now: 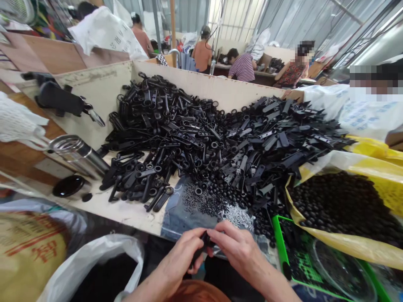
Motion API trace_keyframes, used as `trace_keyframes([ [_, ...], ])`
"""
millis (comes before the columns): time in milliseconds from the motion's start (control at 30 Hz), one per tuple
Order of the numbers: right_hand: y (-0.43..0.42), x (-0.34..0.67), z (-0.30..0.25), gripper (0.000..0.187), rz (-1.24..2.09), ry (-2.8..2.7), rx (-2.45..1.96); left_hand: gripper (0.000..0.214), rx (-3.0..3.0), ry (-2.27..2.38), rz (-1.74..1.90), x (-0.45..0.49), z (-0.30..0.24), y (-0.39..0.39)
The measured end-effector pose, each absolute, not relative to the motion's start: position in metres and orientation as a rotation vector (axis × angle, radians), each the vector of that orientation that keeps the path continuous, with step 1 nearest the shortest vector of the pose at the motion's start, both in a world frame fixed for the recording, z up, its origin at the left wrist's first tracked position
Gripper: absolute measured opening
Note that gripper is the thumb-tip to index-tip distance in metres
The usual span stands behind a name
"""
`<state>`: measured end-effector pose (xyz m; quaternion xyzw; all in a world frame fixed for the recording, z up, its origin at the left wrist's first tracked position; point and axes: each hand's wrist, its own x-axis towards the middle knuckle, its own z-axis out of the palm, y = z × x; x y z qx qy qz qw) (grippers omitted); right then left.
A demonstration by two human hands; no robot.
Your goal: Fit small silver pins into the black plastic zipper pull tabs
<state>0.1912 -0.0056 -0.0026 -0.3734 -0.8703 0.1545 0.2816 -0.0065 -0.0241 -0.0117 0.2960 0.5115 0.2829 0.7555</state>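
Observation:
My left hand (186, 248) is closed around a black plastic part (197, 253), held near the table's front edge. The fingers of my right hand (236, 244) are pinched on the upper end of that same part; any smaller piece between them is hidden. Just beyond my hands, a heap of small silver pins or screws (238, 217) lies on a dark blue cloth (174, 224). Darker small metal pieces (197, 199) and round black beads or knobs (220, 188) lie beside them. Behind is a large pile of black plastic parts (189, 130), some with ring-shaped ends.
At right stand a green crate (278, 235) and a yellow sack of black balls (343, 201). A steel flask (82, 157), a dark round lid (69, 186) and a black hand tool (59, 98) are at left. A white sack (126, 247) stands below. Several people work behind the partition (201, 84).

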Motion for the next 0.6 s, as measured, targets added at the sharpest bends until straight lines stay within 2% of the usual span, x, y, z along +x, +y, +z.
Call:
trace_keyframes([
  [133, -0.003, 0.195, 0.001, 0.037, 0.403, -2.419, -0.926, 0.029, 0.876, 1.099, 0.498, -0.006, -0.007, -0.018],
  [267, -0.007, 0.195, -0.001, 0.030, 0.636, -2.271, -0.930, 0.022, 1.185, 1.062, 0.503, -0.008, -0.001, -0.017],
  [467, -0.036, 0.183, -0.019, 0.029, 0.980, -1.687, -1.203, 0.034, 1.318, 0.957, 0.404, -0.023, 0.005, -0.031],
  [600, -0.052, 0.166, -0.041, 0.033, 1.172, -1.417, -1.278, 0.037, 1.829, 1.037, 0.443, -0.026, -0.008, -0.034],
])
